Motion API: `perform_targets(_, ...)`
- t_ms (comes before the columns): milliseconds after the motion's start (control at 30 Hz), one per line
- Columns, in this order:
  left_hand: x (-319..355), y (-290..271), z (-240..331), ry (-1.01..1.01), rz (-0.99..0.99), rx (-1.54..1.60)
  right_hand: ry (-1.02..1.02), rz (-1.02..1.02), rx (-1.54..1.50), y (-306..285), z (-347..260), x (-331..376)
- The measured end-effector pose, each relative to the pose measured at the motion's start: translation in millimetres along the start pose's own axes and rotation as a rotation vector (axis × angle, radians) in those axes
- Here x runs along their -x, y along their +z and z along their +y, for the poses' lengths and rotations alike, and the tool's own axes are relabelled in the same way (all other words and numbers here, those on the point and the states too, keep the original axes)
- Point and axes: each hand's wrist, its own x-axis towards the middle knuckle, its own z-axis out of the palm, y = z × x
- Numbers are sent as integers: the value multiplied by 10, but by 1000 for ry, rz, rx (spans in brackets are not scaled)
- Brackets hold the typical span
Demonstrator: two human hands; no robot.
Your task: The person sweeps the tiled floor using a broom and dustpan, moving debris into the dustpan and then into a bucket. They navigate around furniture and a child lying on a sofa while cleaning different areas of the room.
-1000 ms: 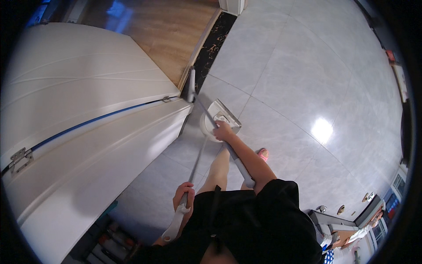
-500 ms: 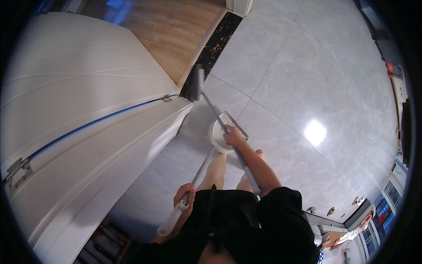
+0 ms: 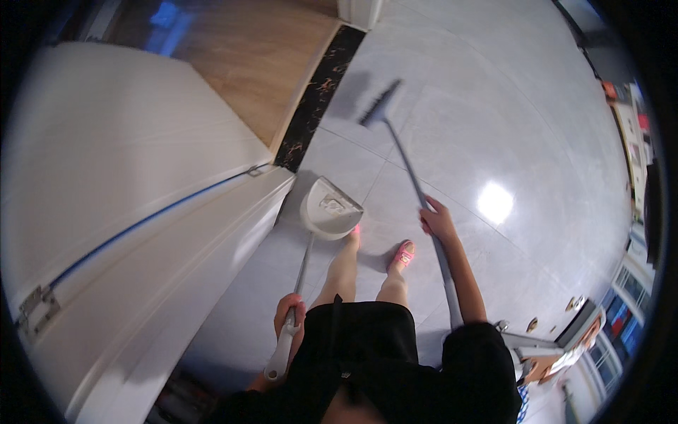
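My left hand [image 3: 289, 315] is closed around the long handle of a white dustpan [image 3: 326, 225], just above its pale grip. The pan is tilted, left of my feet, and something pale shows inside it that I cannot make out. A grey broom [image 3: 381, 111] with dark bristles is in my right hand [image 3: 438, 218], the fingers wrapped round its pole. The broom head appears lifted over the tiles, its shadow to the left of it. Its pole runs back past my right forearm.
At the left a white door [image 3: 134, 134] stands beside a doorway with a dark patterned threshold [image 3: 311, 106] and a wooden floor [image 3: 254, 63] beyond. Grey tiles [image 3: 487, 106] spread ahead and right. My feet wear pink sandals [image 3: 403, 254]. Furniture lines the right edge.
The broom head has swung right, from beside the threshold out above the tiles, and my right hand has moved right with it. The dustpan has shifted slightly left and now shows in full.
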Motion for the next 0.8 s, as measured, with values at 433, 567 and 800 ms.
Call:
perform_targets(433,-71,63,434,-219,91,128,215,-31,-196,-602,611,189)
perform_targets(567,74,-63,422,-108,40,192,295,223,-295,-1201,1063,862)
perform_targets(800,258,-118,-115,-10,82,195,-173,-23,-206,-511,469,813)
